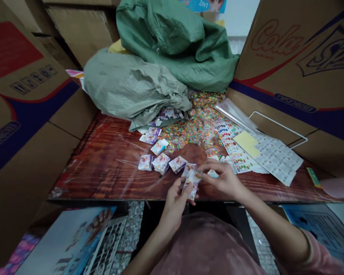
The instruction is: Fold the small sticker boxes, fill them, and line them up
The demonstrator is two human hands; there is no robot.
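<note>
My left hand (176, 196) is closed around a small white and purple printed box (190, 191), which it holds tilted just above the table's front edge. My right hand (223, 178) reaches in from the right, with thumb and fingers pinched at the upper end of that box. A tiny green and yellow bit shows at those fingertips, too small to name. Short stacks of similar flat boxes (161, 163) stand to the left of my hands. Behind them lies a wide spread of small multicoloured pieces in clear wrapping (186, 131).
A grey-green sack (126, 84) spills more boxes onto the wooden table (103, 160). Behind it rests a green sack (174, 34). Sticker sheets (275, 156) and clear plastic sleeves (236, 112) lie at right. Large cartons (292, 84) stand on both sides.
</note>
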